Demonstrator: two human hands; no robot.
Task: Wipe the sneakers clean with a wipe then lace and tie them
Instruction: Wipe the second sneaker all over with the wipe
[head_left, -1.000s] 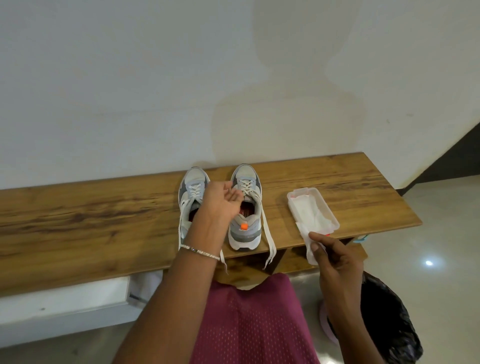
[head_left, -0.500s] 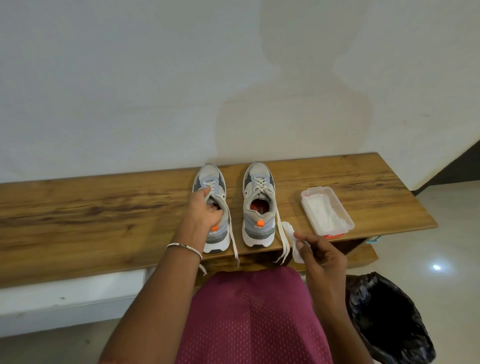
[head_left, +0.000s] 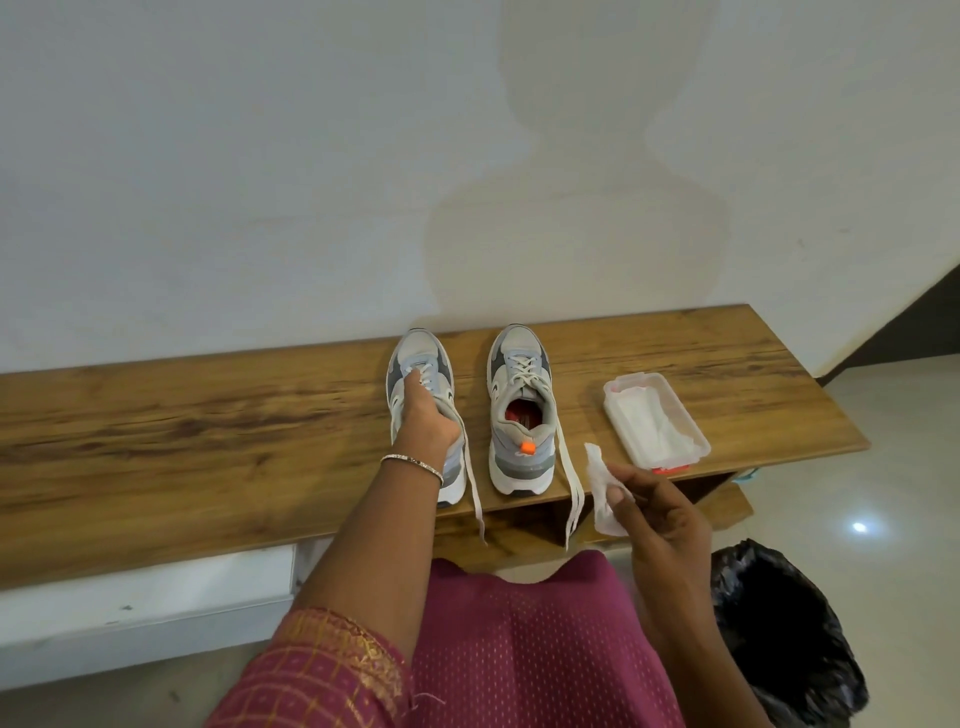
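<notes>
On the wooden bench (head_left: 208, 441), the left hand (head_left: 425, 423) grips the left sneaker (head_left: 418, 347) at its opening. The right hand (head_left: 662, 514), off the front edge, pinches a white wipe (head_left: 598, 480). The right sneaker (head_left: 519, 462) stands just beside, its laces hanging loose. A tub of wipes (head_left: 655, 415) sits near it.

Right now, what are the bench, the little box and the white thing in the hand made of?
The bench looks like smooth wood or wood-look laminate: streaky brown grain. The little box seems clear plastic: you see through its walls. The wipe pinched in the right hand looks like thin, soft cloth or paper: white, crumpled, limp.
</notes>
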